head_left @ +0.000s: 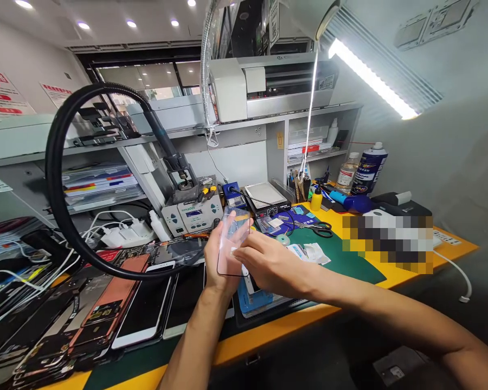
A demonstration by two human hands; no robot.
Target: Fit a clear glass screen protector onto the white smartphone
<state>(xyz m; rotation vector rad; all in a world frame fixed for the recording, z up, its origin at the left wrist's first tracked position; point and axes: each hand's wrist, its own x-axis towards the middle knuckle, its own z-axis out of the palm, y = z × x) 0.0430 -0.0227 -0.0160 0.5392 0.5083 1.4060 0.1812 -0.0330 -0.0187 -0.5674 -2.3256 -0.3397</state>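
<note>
My left hand (218, 259) holds up a clear glass panel (232, 238) with a dark rim, gripping it from behind along its left edge. My right hand (268, 262) is closed in a pinch against the panel's lower front, with a small white tab or wipe (235, 251) at its fingertips. Both hands hover above a blue mat (250, 300) that lies on the dark green work mat (350, 260) of the yellow-edged bench.
Rows of dismantled phones (106, 309) cover the bench at left. A soldering station (193, 214) with a thick black hose (61, 179) stands behind. Scissors (321, 230), white wipes (313, 252), bottles (368, 168) and a small hot plate (266, 197) sit at right.
</note>
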